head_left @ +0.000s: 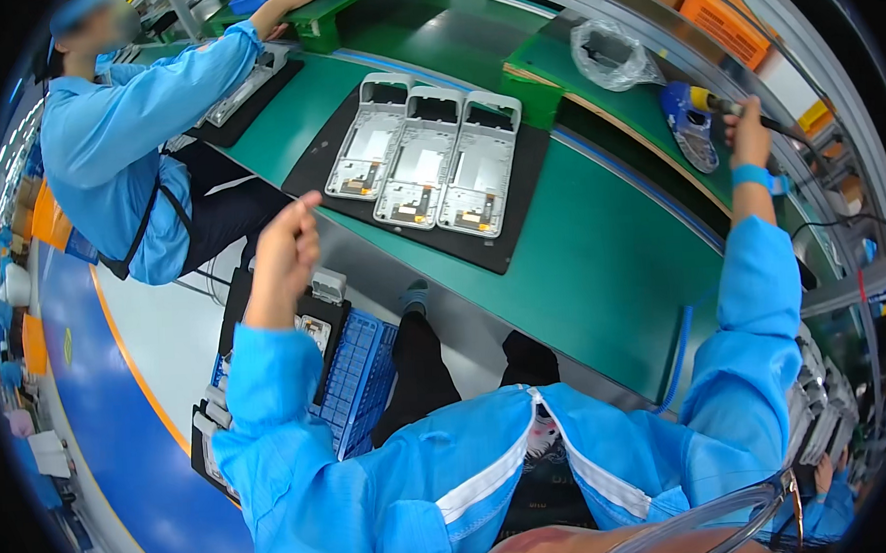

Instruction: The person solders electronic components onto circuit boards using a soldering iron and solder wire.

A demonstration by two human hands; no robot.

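My right hand (749,135) is at the far right, its fingers closed round the dark handle of what looks like a soldering iron (701,100) with a yellow collar. The iron's front end is at a blue stand (683,114) on the raised green shelf. My left hand (291,246) is raised at the left, over the gap beside the bench, fingers curled together; anything in them is hidden. Between my hands, three light grey device housings (366,145) (422,157) (480,164) lie side by side on a black mat (331,142), apart from both hands.
The green bench (603,268) runs across in front of me. A clear plastic bag (612,55) lies on the shelf (542,56). Blue crates (358,371) and more housings stand low at my left. A co-worker in blue (120,143) sits at the far left. An orange bin (728,16) is behind.
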